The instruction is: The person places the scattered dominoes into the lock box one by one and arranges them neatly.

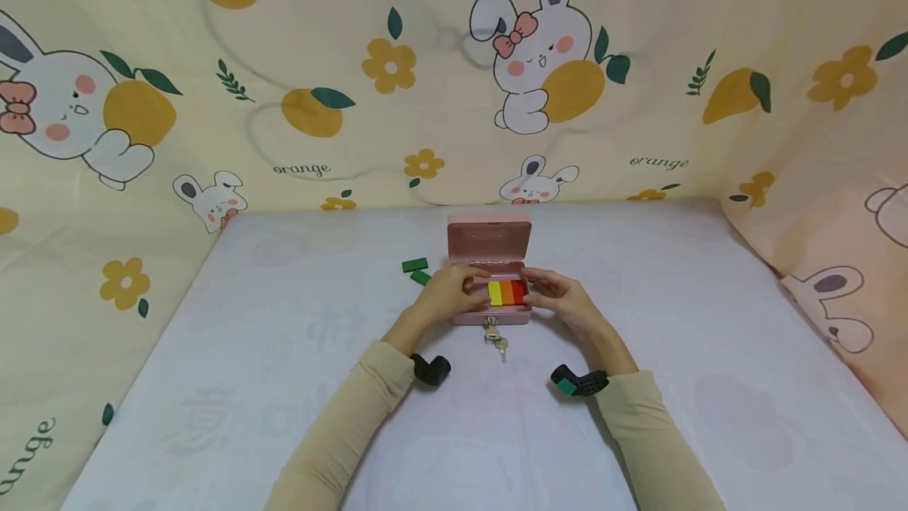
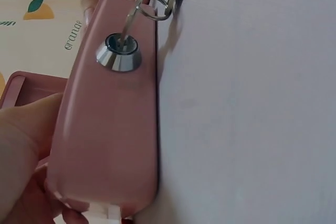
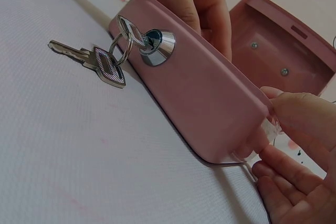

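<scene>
A small pink metal cash box (image 1: 466, 318) stands on the table with its lid (image 1: 489, 241) raised. Inside it lie toy blocks in a row: yellow (image 1: 494, 293), orange (image 1: 507, 292) and red (image 1: 520, 292). My left hand (image 1: 447, 292) reaches over the left rim, its bent fingers and thumb inside the box beside the yellow block; whether they pinch anything is hidden. At the right end, my right hand (image 1: 563, 298) holds the box wall, thumb (image 3: 299, 108) at the rim and fingers (image 3: 286, 174) against the outer side. A key (image 3: 131, 32) sits in the front lock (image 3: 160, 48).
Two green blocks, one farther back (image 1: 414, 265) and one partly behind my left hand (image 1: 421, 277), lie left of the box. A second key (image 3: 107, 66) hangs from the ring onto the white tabletop (image 1: 709, 322). Behind the table hangs a rabbit-printed cloth (image 1: 440, 124).
</scene>
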Demonstrator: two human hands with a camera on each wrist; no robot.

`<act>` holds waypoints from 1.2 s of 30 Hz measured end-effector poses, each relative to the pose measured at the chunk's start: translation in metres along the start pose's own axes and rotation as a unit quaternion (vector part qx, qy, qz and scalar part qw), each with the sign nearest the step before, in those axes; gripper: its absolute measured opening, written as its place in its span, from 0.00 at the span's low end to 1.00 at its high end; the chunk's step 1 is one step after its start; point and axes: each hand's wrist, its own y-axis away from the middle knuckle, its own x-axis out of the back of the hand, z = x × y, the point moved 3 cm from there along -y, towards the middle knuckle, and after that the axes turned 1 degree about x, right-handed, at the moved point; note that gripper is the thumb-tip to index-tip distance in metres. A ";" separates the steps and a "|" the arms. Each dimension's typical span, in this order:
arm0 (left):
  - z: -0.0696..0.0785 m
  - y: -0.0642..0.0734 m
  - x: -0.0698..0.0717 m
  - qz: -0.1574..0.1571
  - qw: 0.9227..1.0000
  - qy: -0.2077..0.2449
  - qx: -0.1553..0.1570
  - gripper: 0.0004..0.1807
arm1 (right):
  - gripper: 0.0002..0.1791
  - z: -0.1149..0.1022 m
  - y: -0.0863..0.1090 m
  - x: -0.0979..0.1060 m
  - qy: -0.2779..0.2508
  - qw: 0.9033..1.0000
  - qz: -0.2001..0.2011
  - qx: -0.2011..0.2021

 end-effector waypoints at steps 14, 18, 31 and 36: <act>-0.002 0.009 0.016 0.031 0.998 0.044 -0.016 0.19 | 0.32 0.000 0.000 0.001 0.000 1.000 0.000 0.002; -0.004 0.011 0.020 0.036 0.998 0.050 -0.012 0.19 | 0.32 0.001 0.000 0.000 0.003 1.000 0.001 0.001; -0.009 0.019 0.026 0.046 0.998 0.044 -0.029 0.18 | 0.32 0.000 0.001 -0.001 0.005 1.000 0.002 -0.001; -0.010 0.023 0.028 0.044 0.998 0.041 -0.030 0.18 | 0.32 -0.001 0.001 0.000 0.002 1.000 0.001 -0.001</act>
